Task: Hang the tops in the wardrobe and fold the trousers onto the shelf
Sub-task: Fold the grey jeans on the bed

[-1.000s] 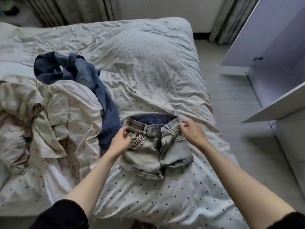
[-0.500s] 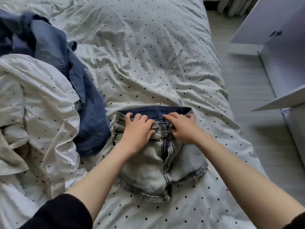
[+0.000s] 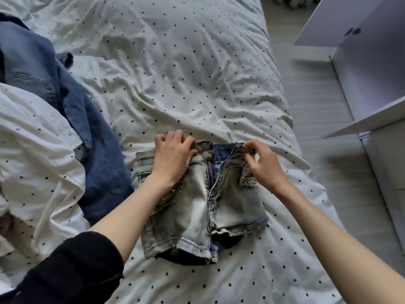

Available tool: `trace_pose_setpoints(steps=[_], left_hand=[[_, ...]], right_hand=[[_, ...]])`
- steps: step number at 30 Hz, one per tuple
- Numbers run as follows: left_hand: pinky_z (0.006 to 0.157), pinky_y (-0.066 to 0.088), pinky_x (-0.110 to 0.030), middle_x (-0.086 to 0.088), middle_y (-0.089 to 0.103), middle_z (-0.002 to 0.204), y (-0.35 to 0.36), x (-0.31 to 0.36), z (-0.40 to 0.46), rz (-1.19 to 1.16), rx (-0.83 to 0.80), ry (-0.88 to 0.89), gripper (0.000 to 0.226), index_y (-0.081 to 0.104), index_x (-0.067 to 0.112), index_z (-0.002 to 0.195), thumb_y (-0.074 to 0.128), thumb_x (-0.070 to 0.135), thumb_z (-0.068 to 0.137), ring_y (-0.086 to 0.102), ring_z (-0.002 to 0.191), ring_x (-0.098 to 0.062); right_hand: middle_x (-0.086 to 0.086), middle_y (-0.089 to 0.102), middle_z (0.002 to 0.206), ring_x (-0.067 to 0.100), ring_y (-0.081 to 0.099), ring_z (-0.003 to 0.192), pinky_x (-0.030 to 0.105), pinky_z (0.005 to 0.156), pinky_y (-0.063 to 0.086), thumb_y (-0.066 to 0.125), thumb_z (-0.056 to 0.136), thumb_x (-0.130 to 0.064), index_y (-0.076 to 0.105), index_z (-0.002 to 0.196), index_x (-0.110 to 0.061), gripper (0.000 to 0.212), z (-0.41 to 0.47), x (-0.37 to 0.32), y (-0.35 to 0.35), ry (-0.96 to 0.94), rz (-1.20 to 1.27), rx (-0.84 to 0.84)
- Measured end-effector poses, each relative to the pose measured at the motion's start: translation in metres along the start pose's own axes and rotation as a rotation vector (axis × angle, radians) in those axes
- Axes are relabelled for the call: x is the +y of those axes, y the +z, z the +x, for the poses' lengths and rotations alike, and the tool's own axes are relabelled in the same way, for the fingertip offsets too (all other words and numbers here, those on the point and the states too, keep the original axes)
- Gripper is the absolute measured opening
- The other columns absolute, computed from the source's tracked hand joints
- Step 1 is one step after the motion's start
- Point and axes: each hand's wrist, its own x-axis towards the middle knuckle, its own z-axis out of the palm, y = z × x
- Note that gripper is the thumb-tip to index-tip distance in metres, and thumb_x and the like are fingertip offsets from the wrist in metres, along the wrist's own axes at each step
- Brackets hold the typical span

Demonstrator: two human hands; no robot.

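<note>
Faded grey-blue denim shorts [image 3: 197, 207] lie flat on the dotted white bed [image 3: 186, 73], waistband away from me, fly open with two metal buttons showing. My left hand [image 3: 173, 156] grips the left side of the waistband, fingers curled over its top edge. My right hand [image 3: 263, 163] pinches the right side of the waistband at the fly. A dark blue denim garment [image 3: 72, 110] lies crumpled to the left. A white dotted top [image 3: 32, 154] is heaped at the far left, partly over the blue garment.
The white wardrobe [image 3: 372, 69] stands open at the right, a door and a shelf edge jutting out over the grey floor [image 3: 313, 106]. The bed's right edge runs close to it. Crumpled bedding covers the far part of the bed.
Both hands have moved apart from the middle of the waistband to its two sides, and the fly now lies open. The camera has come closer to the shorts.
</note>
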Motion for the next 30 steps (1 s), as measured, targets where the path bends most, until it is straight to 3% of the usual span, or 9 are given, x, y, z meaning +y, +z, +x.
trace_pose_setpoints(steps=[4, 9, 11, 14, 17, 20, 22, 27, 30], left_hand=[[0.102, 0.018, -0.050, -0.015, 0.045, 0.138, 0.006, 0.002, -0.043, -0.014, 0.080, -0.066, 0.053, 0.048, 0.016, 0.136, 0.061, 0.026, 0.086, 0.031, 0.131, -0.027], [0.106, 0.027, -0.054, -0.019, 0.025, 0.152, 0.005, -0.009, -0.126, -0.133, 0.024, -0.484, 0.069, 0.032, 0.015, 0.146, 0.062, 0.030, 0.086, 0.025, 0.139, -0.036], [0.103, 0.034, -0.045, -0.016, 0.033, 0.148, 0.009, -0.014, -0.144, -0.363, -0.022, -0.680, 0.068, 0.028, 0.013, 0.147, 0.060, 0.030, 0.089, 0.033, 0.135, -0.032], [0.080, 0.038, -0.033, -0.017, 0.061, 0.116, 0.012, -0.019, -0.166, -0.519, -0.096, -0.944, 0.040, 0.053, 0.006, 0.121, 0.056, 0.033, 0.092, 0.054, 0.108, -0.033], [0.060, 0.029, -0.028, -0.001, 0.056, 0.073, 0.009, -0.026, -0.178, -0.639, 0.020, -0.881, 0.012, 0.056, 0.009, 0.088, 0.053, 0.020, 0.095, 0.054, 0.076, -0.026], [0.060, 0.036, -0.022, 0.011, 0.052, 0.071, -0.003, -0.031, -0.180, -0.616, 0.214, -0.787, 0.012, 0.050, 0.019, 0.087, 0.046, 0.015, 0.098, 0.048, 0.066, -0.006], [0.059, 0.035, -0.033, 0.007, 0.054, 0.072, -0.003, -0.032, -0.181, -0.506, 0.218, -0.793, 0.013, 0.050, 0.020, 0.088, 0.043, 0.016, 0.099, 0.048, 0.066, -0.011], [0.075, 0.041, -0.039, -0.016, 0.058, 0.113, -0.001, -0.031, -0.183, -0.300, 0.048, -1.047, 0.022, 0.051, 0.012, 0.117, 0.041, 0.012, 0.097, 0.052, 0.096, -0.032], [0.101, 0.033, -0.045, -0.016, 0.046, 0.133, -0.003, -0.010, -0.179, -0.185, 0.149, -0.826, 0.040, 0.042, 0.008, 0.133, 0.045, 0.009, 0.093, 0.042, 0.124, -0.032]], right_hand=[[0.006, 0.059, 0.120, 0.022, 0.051, 0.115, 0.044, 0.105, 0.037, 0.062, 0.089, -0.010, 0.063, 0.114, -0.009, 0.025, 0.018, -0.011, 0.021, -0.110, -0.024, -0.078], [0.002, 0.005, 0.159, 0.015, 0.001, 0.147, 0.025, 0.116, 0.001, 0.048, 0.097, -0.021, 0.024, 0.149, -0.019, 0.057, -0.011, -0.025, 0.063, -0.093, -0.029, -0.122], [0.000, -0.004, 0.158, 0.016, -0.005, 0.146, 0.027, 0.118, -0.002, 0.045, 0.099, -0.024, 0.014, 0.150, -0.018, 0.060, -0.039, -0.025, 0.077, -0.106, -0.016, -0.107], [0.000, -0.011, 0.153, 0.019, -0.015, 0.143, 0.038, 0.120, 0.001, 0.047, 0.097, -0.031, 0.011, 0.149, -0.017, 0.065, -0.089, -0.024, 0.096, -0.181, -0.108, -0.224], [0.003, -0.019, 0.152, 0.021, -0.023, 0.141, 0.043, 0.119, -0.003, 0.045, 0.096, -0.043, 0.005, 0.149, -0.021, 0.070, -0.104, -0.019, 0.104, -0.199, -0.233, -0.261], [0.001, -0.021, 0.152, 0.023, -0.024, 0.141, 0.046, 0.116, -0.010, 0.035, 0.094, -0.057, -0.001, 0.148, -0.030, 0.071, -0.096, -0.019, 0.111, -0.236, -0.351, -0.251], [0.001, -0.025, 0.151, 0.027, -0.027, 0.140, 0.050, 0.115, -0.012, 0.028, 0.093, -0.062, 0.000, 0.150, -0.030, 0.071, -0.093, -0.018, 0.122, -0.241, -0.483, -0.332], [0.007, -0.015, 0.158, 0.036, -0.020, 0.142, 0.056, 0.112, -0.010, 0.031, 0.094, -0.058, 0.004, 0.152, -0.025, 0.072, -0.086, -0.021, 0.137, -0.250, -0.543, -0.433], [-0.004, -0.003, 0.156, 0.022, -0.008, 0.145, 0.053, 0.117, 0.004, 0.040, 0.098, -0.037, 0.020, 0.150, -0.023, 0.058, -0.098, -0.009, 0.117, -0.274, -0.244, -0.295]])
